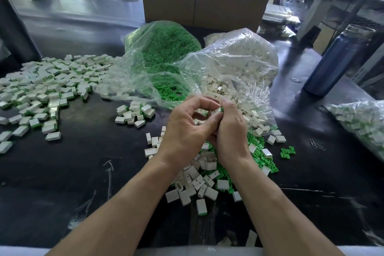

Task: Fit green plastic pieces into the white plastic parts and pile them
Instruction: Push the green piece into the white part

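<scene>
Pinching one white part (216,111) with a green piece (222,109) at its edge, the left hand (187,131) and right hand (229,129) press together above loose white parts (199,183); finished pile (45,87) far left.

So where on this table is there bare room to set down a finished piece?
Bare table lies near-left, bordered by the big finished pile, the small finished cluster and the left hand. Another patch sits right, between the paperclips and the blue bottle. Under both hands the loose white and green parts crowd it.
</scene>
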The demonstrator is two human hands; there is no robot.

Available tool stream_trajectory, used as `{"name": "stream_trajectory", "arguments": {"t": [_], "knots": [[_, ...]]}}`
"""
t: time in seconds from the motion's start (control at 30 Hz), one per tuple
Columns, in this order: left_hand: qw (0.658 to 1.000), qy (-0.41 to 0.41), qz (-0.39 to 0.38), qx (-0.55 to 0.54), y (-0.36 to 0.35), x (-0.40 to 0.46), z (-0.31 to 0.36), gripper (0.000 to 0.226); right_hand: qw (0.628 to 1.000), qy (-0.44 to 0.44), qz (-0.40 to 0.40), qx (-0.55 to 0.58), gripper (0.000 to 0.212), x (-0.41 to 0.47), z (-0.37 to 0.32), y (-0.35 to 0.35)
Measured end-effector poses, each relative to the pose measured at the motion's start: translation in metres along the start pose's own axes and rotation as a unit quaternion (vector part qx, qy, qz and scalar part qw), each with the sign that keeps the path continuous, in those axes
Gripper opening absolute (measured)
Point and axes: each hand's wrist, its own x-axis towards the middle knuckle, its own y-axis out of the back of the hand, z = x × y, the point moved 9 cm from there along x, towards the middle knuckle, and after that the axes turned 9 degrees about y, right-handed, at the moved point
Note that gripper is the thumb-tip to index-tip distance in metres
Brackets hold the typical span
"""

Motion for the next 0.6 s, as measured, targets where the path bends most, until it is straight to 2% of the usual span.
{"name": "stream_trajectory", "arguments": {"t": [0.33, 0.6], "knots": [[0.999, 0.012, 0.000, -0.039, 0.0000, -0.0012, -0.0044, 0.005, 0.998, 0.008, 0.054, 0.011, 0.048, 0.0020, 0.0038, 0.0062], [0.999, 0.008, 0.010, -0.046, 0.0028, -0.0029, -0.0037, 0.005, 0.998, 0.020, 0.052, 0.043, 0.047, 0.0040, 0.0045, 0.0033]]}}
